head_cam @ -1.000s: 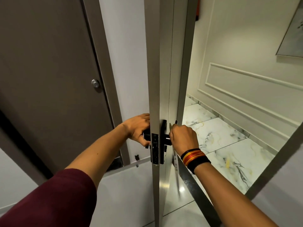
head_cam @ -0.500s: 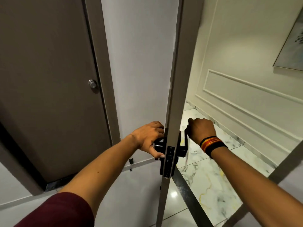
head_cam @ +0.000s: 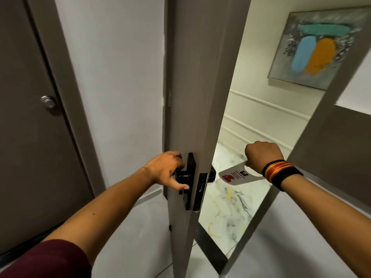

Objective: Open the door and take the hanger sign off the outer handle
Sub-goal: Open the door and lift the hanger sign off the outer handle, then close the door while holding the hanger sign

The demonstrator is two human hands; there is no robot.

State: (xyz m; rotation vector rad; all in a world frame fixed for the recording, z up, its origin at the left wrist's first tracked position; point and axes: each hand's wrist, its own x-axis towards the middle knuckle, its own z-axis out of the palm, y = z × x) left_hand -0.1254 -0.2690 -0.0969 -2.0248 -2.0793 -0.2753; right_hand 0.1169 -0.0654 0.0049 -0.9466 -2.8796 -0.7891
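The grey door (head_cam: 192, 97) stands ajar, its edge toward me. My left hand (head_cam: 165, 169) grips the black inner handle (head_cam: 183, 176) on the door's left face. The black outer handle (head_cam: 211, 174) pokes out on the right side of the door edge. My right hand (head_cam: 263, 155), with coloured bands on the wrist, is closed on the top of a white hanger sign (head_cam: 235, 176) with red and black print. The sign is off the outer handle and held nearly flat, a little to the right of it.
A second brown door with a silver knob (head_cam: 48, 101) is at the left. The door frame (head_cam: 313, 127) runs diagonally at the right. Beyond the gap lie a marble floor (head_cam: 226, 213) and a cream wall with a framed painting (head_cam: 315, 49).
My right hand has pulled away to the right from the outer handle, bringing the hanger sign with it. The door has swung wider open. My left hand stays on the inner handle.
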